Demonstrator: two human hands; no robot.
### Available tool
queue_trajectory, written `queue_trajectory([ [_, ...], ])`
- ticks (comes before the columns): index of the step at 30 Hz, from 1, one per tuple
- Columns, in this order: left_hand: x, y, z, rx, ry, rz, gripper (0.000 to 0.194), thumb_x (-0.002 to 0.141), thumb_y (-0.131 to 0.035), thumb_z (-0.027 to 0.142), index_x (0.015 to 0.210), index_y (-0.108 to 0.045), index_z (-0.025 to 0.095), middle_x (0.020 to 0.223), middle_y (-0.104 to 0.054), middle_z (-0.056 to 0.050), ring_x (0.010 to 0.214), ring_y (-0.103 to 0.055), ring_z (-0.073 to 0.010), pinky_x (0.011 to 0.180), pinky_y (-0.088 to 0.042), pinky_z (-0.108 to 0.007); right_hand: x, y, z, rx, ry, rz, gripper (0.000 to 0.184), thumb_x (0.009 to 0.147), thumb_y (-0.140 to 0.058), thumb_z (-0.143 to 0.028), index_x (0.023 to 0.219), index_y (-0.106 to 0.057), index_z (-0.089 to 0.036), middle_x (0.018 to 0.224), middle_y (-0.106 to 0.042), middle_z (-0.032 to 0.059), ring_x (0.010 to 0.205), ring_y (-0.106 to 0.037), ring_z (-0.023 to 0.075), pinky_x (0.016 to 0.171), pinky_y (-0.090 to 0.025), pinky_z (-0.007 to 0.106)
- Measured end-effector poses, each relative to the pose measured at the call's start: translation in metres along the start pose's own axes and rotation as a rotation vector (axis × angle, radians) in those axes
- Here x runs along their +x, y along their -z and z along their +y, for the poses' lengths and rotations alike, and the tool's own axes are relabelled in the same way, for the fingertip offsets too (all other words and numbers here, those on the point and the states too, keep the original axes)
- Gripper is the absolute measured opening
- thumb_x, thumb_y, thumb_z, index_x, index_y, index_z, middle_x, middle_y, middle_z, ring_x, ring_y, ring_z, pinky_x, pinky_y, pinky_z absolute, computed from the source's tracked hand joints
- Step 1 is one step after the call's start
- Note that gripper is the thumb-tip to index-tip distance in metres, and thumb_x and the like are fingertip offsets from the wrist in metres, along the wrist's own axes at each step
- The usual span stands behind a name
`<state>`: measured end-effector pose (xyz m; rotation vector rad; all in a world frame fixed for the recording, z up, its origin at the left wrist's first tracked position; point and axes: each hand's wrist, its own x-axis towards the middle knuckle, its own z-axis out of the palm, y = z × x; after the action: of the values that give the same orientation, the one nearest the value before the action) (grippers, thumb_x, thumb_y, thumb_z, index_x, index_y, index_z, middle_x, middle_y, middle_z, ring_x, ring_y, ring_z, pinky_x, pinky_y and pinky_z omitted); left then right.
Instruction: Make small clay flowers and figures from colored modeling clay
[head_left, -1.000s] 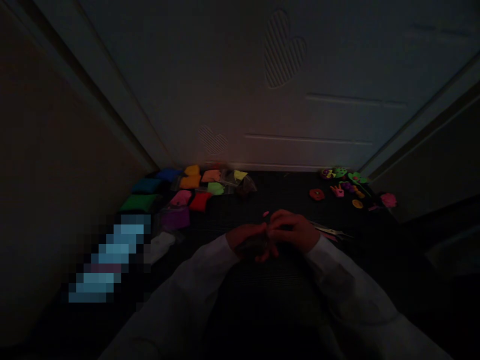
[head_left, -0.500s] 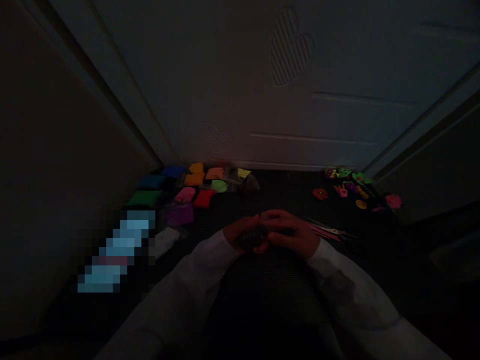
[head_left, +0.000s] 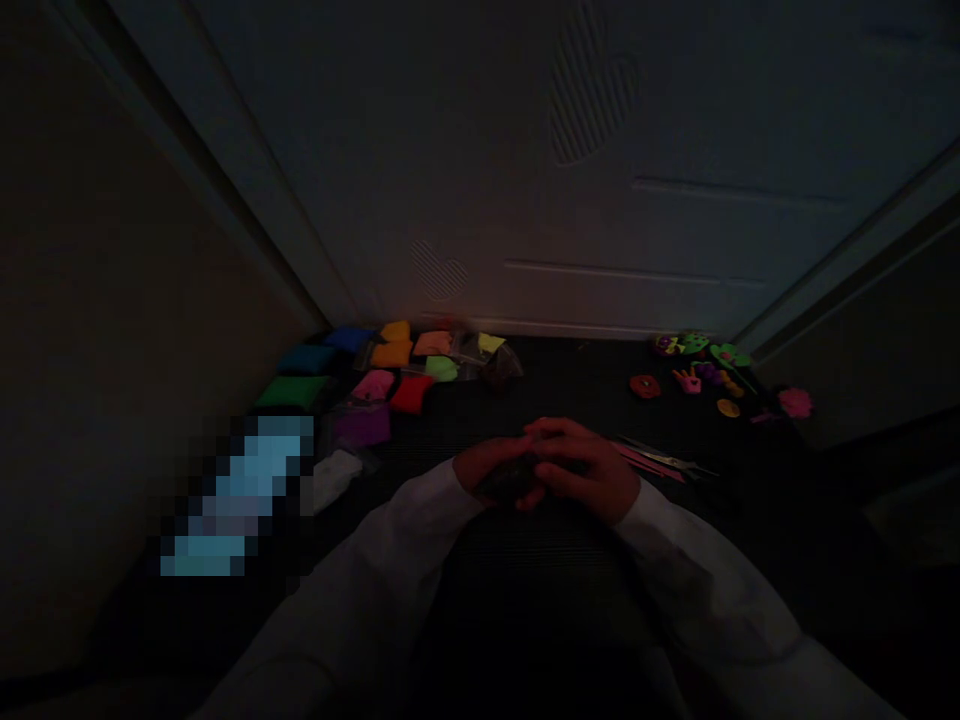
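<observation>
In the dim head view, a dark lump (head_left: 510, 478) sits between my two hands over the middle of the black table. My left hand (head_left: 486, 465) is curled around it from the left. Fingers of my right hand (head_left: 581, 465) are bent over its right side, touching the left hand. The lump's exact kind is too dark to make out. Right of my right hand lie scissors (head_left: 675, 463) and pink sticks (head_left: 641, 460).
Bags of coloured soft clay lie at the back left, among them a red one (head_left: 412, 393) and a green one (head_left: 292, 391). Small clay figures, including a pink hand shape (head_left: 688, 381), are at the back right. A lit blurred screen (head_left: 240, 495) and a white packet (head_left: 335, 477) lie left.
My hands stay together around the dark lump, with the right fingers shifting slightly over it. The whole view has shifted a little.
</observation>
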<state>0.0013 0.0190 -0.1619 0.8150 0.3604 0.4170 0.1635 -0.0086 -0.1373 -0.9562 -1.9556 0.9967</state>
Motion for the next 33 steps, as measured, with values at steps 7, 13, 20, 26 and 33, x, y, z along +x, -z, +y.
queue_trajectory([
  [7, 0.0009, 0.0009, -0.0037, 0.004, 0.045, -0.036, 0.045, 0.073, -0.042, 0.049, 0.086, -0.054, 0.008, 0.054, -0.055, -0.004, 0.042, -0.047, -0.0102, 0.040, -0.028, -0.023, -0.0005, 0.0006, -0.0020, -0.045, 0.019, -0.063, 0.020, 0.074, -0.054, -0.029, 0.090, -0.064, -0.021, 0.113, -0.051, 0.0065, 0.100, -0.050, 0.0175, 0.089, -0.038, 0.034],
  [13, -0.0002, -0.0022, 0.0003, -0.020, 0.013, -0.035, 0.051, 0.072, -0.043, 0.049, 0.100, -0.050, 0.007, 0.070, -0.059, -0.008, 0.047, -0.049, -0.0101, 0.041, -0.029, -0.022, -0.0005, -0.0012, 0.0000, 0.004, -0.044, 0.074, 0.020, 0.067, -0.061, -0.033, 0.083, -0.064, -0.023, 0.106, -0.053, 0.0052, 0.096, -0.052, 0.0189, 0.079, -0.046, 0.034],
  [20, 0.0012, -0.0029, -0.0016, -0.093, 0.009, 0.008, 0.038, 0.072, -0.046, 0.044, 0.086, -0.051, 0.010, 0.057, -0.055, -0.003, 0.042, -0.048, -0.0106, 0.039, -0.028, -0.021, -0.0002, -0.0024, -0.0009, 0.074, -0.068, -0.068, 0.016, 0.072, -0.057, -0.029, 0.084, -0.064, -0.022, 0.112, -0.050, 0.0047, 0.099, -0.051, 0.0172, 0.083, -0.044, 0.033],
  [26, 0.0001, -0.0002, -0.0033, -0.063, 0.044, -0.005, 0.035, 0.072, -0.046, 0.043, 0.071, -0.053, 0.009, 0.048, -0.053, -0.003, 0.038, -0.043, -0.0085, 0.041, -0.031, -0.023, 0.0009, -0.0030, -0.0015, 0.039, -0.013, -0.124, 0.018, 0.073, -0.056, -0.029, 0.086, -0.065, -0.021, 0.116, -0.050, 0.0053, 0.105, -0.048, 0.0181, 0.092, -0.036, 0.036],
  [33, -0.0037, 0.0022, -0.0025, -0.061, 0.074, 0.059, 0.036, 0.069, -0.050, 0.044, 0.071, -0.055, 0.009, 0.054, -0.052, -0.003, 0.043, -0.047, -0.0097, 0.041, -0.033, -0.022, 0.0010, -0.0060, -0.0013, 0.053, 0.007, -0.132, 0.017, 0.073, -0.056, -0.028, 0.084, -0.065, -0.020, 0.117, -0.049, 0.0064, 0.105, -0.048, 0.0174, 0.091, -0.036, 0.033],
])
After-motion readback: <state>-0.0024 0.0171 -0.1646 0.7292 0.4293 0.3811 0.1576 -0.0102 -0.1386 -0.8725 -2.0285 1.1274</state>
